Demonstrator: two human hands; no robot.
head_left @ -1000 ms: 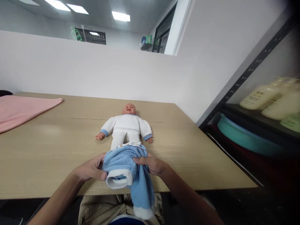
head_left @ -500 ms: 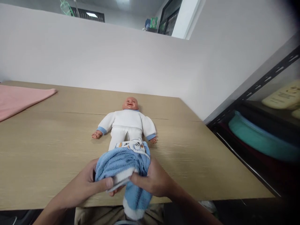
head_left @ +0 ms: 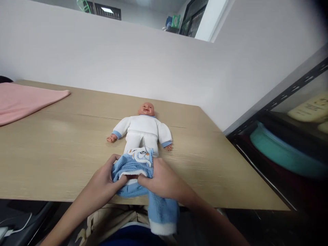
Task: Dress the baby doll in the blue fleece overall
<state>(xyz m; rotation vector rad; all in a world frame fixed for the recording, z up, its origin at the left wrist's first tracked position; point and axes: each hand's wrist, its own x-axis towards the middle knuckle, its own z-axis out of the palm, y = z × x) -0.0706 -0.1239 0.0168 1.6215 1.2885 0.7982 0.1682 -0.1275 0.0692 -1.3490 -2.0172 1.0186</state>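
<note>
A baby doll (head_left: 142, 124) in a white top and white trousers with blue cuffs lies on its back, head toward the wall. Fuzzy blue pants (head_left: 130, 164) with white cuffs and an animal face patch cover its lower legs. My left hand (head_left: 109, 177) grips the left side of the pants, thumb at a white-edged leg opening. On the other side of that opening my right hand (head_left: 161, 179) holds the cloth, thumb inside the rim. The other pant leg hangs over the table's front edge. Inside the opening a bit of the doll's foot seems to show; the rest is hidden.
A pink cloth (head_left: 28, 100) lies at the left of the wooden table (head_left: 77, 147). On the right, a dark metal shelf (head_left: 294, 87) holds a teal basin (head_left: 284, 153) and a pale yellow bottle (head_left: 310, 109). A white wall (head_left: 128, 61) stands behind the table.
The white cuff, earlier flattened between my hands, is now spread into an opening. Both hands have drawn closer to each other, and the hanging pant leg has swung right. The view has shifted slightly.
</note>
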